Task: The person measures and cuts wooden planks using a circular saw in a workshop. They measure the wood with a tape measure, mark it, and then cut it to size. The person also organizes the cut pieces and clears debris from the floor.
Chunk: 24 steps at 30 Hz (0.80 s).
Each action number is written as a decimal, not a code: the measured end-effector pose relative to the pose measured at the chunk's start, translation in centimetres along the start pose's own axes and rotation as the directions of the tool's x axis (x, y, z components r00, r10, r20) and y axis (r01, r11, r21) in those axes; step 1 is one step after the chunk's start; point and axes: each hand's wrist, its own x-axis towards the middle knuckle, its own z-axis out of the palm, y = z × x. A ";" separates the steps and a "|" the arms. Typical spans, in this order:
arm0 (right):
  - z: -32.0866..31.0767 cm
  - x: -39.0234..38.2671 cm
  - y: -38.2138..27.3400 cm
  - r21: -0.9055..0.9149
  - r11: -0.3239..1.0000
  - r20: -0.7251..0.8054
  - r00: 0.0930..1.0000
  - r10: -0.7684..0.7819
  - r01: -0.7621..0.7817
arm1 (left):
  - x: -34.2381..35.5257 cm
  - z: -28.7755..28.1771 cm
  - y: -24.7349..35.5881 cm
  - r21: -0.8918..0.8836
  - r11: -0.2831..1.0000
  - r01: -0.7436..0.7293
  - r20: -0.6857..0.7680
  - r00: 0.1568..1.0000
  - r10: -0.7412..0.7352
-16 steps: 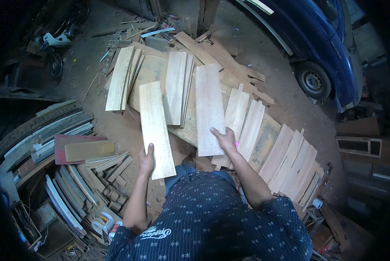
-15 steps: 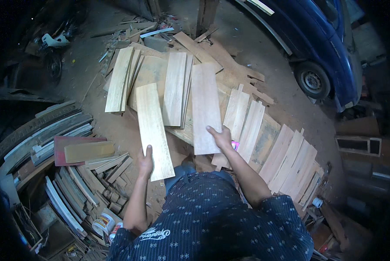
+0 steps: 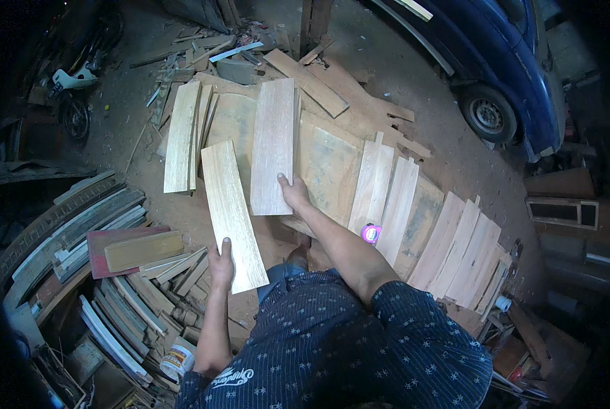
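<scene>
My left hand [image 3: 221, 264] grips a pale wooden board [image 3: 231, 211] by its lower left edge, thumb on top. This board is held up in front of the worktable. My right hand [image 3: 294, 195] is closed on the lower right corner of a greyish-brown board [image 3: 272, 146], which lies over the middle stack and nearly covers it. To the left, a stack of pale boards [image 3: 182, 136] leans in a slight fan. Right of my right hand are tenoned boards [image 3: 371, 180], with a pink tape measure [image 3: 371, 233] at their near end.
More planks [image 3: 455, 249] lie along the worktable [image 3: 329, 153] at the right. Curved offcuts [image 3: 111, 313] and a white bucket [image 3: 177, 357] crowd the floor at the left. A blue vehicle [image 3: 502, 61] stands at the far right, beyond a wooden post [image 3: 315, 31].
My right hand has moved left and away from me, carrying the greyish-brown board over the middle stack. The pink tape measure now shows fully. My left hand still holds its board, slightly lower.
</scene>
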 end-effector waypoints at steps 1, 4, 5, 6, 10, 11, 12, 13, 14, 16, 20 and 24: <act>0.1 0.4 0.6 -0.092 0.996 0.044 0.999 -0.007 0.011 | 0.5 0.0 0.2 -0.005 1.000 0.006 0.009 1.000 -0.006; -0.8 -2.4 -1.2 -0.328 0.941 0.037 0.996 -0.078 0.086 | 1.7 0.1 0.5 0.010 1.000 -0.028 -0.002 1.000 0.028; -2.0 -4.0 -2.1 -0.395 0.912 0.004 0.993 -0.117 0.109 | 2.1 0.3 1.0 0.023 0.998 -0.056 -0.003 0.998 0.056; -2.9 -4.7 -1.7 -0.362 0.924 0.008 0.992 -0.129 0.123 | 2.8 0.5 1.1 0.035 0.996 -0.084 -0.006 0.996 0.084; -6.7 -5.6 3.4 -0.247 0.964 0.032 0.995 -0.090 0.095 | 7.1 3.3 1.0 0.066 0.970 -0.233 -0.014 0.972 0.234; -8.0 -5.9 4.8 -0.222 0.973 0.039 0.998 -0.058 0.065 | 8.1 4.1 1.4 0.069 0.958 -0.280 -0.012 0.960 0.281; -9.3 -6.3 6.2 -0.195 0.980 0.051 0.999 -0.015 0.024 | 9.1 4.8 1.8 0.044 0.951 -0.306 0.010 0.952 0.306; -10.8 -6.8 7.6 -0.165 0.986 0.059 0.998 0.030 -0.020 | 10.1 5.5 2.5 0.020 0.942 -0.334 0.039 0.942 0.333; -12.5 -7.4 9.0 -0.134 0.989 0.067 0.995 0.074 -0.065 | 11.0 6.4 3.2 -0.005 0.933 -0.361 0.066 0.930 0.361; -15.7 -8.5 13.7 -0.107 0.993 -0.003 0.999 0.054 -0.054 | 12.6 8.6 4.8 0.038 0.919 -0.393 0.080 0.918 0.389; -21.3 -12.5 16.6 0.222 0.943 -0.113 0.955 0.276 -0.246 | 16.8 12.3 3.9 0.180 0.890 -0.420 0.075 0.908 0.413; -24.8 -14.9 19.8 0.421 0.856 -0.216 0.884 0.414 -0.298 | 17.5 15.7 3.1 0.567 0.726 -0.389 0.171 0.918 0.358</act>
